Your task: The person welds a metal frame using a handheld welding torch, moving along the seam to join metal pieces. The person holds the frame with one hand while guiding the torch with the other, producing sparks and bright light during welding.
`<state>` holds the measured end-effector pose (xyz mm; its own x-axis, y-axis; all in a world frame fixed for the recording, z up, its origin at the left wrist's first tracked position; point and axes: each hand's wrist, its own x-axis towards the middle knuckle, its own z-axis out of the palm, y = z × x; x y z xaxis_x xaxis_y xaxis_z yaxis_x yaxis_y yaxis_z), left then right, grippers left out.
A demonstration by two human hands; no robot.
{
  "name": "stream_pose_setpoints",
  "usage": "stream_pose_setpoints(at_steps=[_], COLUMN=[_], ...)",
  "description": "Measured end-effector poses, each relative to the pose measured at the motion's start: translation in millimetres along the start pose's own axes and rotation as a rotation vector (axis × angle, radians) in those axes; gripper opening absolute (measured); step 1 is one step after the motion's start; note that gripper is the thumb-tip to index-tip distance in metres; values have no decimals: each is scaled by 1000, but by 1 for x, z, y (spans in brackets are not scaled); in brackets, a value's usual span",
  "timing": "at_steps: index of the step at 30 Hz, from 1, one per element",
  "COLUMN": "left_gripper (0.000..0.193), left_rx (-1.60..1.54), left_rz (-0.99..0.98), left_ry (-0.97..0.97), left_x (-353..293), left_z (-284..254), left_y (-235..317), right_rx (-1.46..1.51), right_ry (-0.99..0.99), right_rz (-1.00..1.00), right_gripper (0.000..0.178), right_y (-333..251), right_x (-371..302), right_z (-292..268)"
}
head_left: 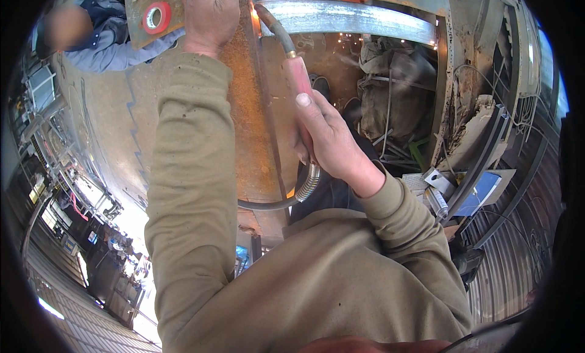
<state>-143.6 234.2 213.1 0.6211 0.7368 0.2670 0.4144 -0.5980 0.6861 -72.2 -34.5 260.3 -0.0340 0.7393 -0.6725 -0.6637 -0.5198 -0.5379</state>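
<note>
My right hand (334, 137) is closed around the red handle of a welding torch (297, 76), thumb along its top. The torch's bent neck reaches up to a bright orange glow where a rusty steel beam (248, 109) meets a shiny curved metal bar (353, 18). Small sparks show below the bar. From the handle's lower end, a spring-wrapped cable (309, 183) curves left. My left hand (212, 18) is at the top edge, over the rusty steel beside the glow. Its fingers are mostly cut off by the picture's edge, so its grip is hidden.
A roll of red tape (156, 18) lies on a steel plate at the upper left. Beyond it is another person in a blue-grey jacket (116, 48). Crumpled grey cloth (396, 88) hangs inside the frame. A spray can (437, 202) and a blue folder (480, 191) are at the right.
</note>
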Motion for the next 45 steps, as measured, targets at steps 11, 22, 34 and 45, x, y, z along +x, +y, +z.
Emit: stream_pose_setpoints(at_steps=[11,22,34,45], left_gripper=[34,32,35,38], left_rx=[-63,-105,-82,-125], left_rz=[44,90,-10,-155], left_ry=[46,58,-9,-121], left_x=[-4,-5,-6,0], left_z=[6,9,2,-2], left_y=[-5,-7,1,-1], right_rx=[65,70,-48,-40], right_ry=[-22,-41,-19,-16], right_rz=[-30,83,9,6], right_gripper=[62,60,61,59], right_y=[5,11,14,8], right_x=[7,-18,-9,-11], right_z=[1,-3,-6,-2])
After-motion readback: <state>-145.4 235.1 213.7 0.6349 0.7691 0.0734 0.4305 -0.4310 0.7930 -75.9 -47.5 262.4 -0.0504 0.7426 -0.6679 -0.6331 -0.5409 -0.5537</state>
